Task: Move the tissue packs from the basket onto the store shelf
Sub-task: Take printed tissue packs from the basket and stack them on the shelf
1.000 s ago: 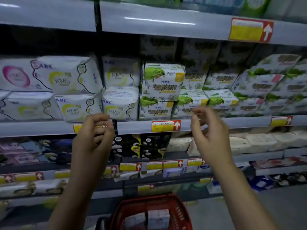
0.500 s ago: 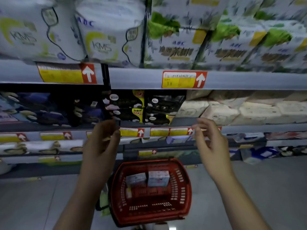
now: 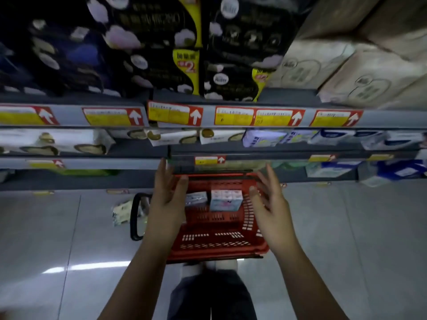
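With the left hand (image 3: 165, 204) and right hand (image 3: 270, 204) poised over the red basket (image 3: 215, 241), fingers spread and holding nothing, I'd close from both sides on the tissue packs (image 3: 225, 199) (lying at its far end), gripping squarely before lifting.

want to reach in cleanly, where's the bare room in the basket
The near half of the basket, from the packs back to the near rim, is bare. The far end is crowded: packs sit side by side there, between the left hand and right hand.
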Demonstrator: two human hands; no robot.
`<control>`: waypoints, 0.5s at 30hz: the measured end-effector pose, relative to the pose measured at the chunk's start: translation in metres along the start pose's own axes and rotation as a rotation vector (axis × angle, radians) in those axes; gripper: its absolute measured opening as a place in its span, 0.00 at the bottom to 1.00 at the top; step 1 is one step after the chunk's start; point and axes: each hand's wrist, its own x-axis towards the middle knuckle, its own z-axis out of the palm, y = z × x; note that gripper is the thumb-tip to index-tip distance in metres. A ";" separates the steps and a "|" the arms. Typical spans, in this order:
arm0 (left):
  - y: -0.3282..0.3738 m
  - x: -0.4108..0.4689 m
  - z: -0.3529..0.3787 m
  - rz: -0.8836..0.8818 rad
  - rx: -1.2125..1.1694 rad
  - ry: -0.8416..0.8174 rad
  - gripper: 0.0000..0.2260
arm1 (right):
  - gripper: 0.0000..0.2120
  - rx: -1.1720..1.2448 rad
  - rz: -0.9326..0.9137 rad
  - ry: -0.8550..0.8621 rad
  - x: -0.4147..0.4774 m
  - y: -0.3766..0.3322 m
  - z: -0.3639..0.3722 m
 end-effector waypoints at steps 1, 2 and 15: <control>-0.010 0.002 0.003 -0.012 0.003 0.006 0.23 | 0.28 -0.005 0.023 -0.010 0.000 0.009 0.004; -0.022 0.005 0.004 -0.025 0.010 0.014 0.23 | 0.28 -0.021 0.037 -0.011 0.001 0.019 0.008; -0.182 0.041 0.015 -0.168 0.182 -0.082 0.33 | 0.29 -0.217 0.234 -0.088 0.014 0.150 0.062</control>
